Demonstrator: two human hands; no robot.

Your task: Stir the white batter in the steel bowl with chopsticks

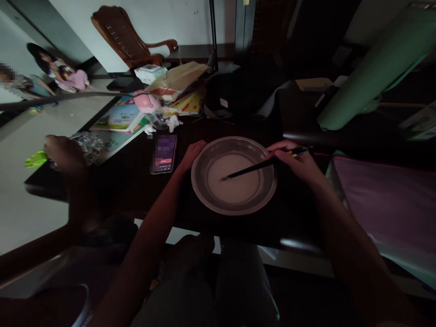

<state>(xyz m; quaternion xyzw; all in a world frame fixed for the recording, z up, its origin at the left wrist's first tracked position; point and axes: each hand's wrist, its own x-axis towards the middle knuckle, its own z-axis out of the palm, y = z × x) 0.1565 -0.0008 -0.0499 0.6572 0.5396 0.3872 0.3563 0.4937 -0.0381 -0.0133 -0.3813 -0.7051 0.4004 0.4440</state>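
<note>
A round metal basin [198,177] stands on the dark table, with pale, cloudy liquid [235,181] in its bottom. My left hand [193,153] holds the basin by its left rim, fingers partly hidden behind the edge. On the opposite side, my right hand [292,158] is closed around black chopsticks [250,169] with yellowish marks near the back ends. They slant down to the left over the basin, tips at the liquid; whether they dip in is hard to tell. A lit phone [164,154] lies left of my left hand.
Another person's hand [63,152] is at the left table edge beside crumpled clear plastic [90,145]. Books [119,116], a pink item [147,102], tissues [174,122] and a dark bag [235,95] lie behind. A green cylinder [371,72] and pink-covered box [391,200] are right.
</note>
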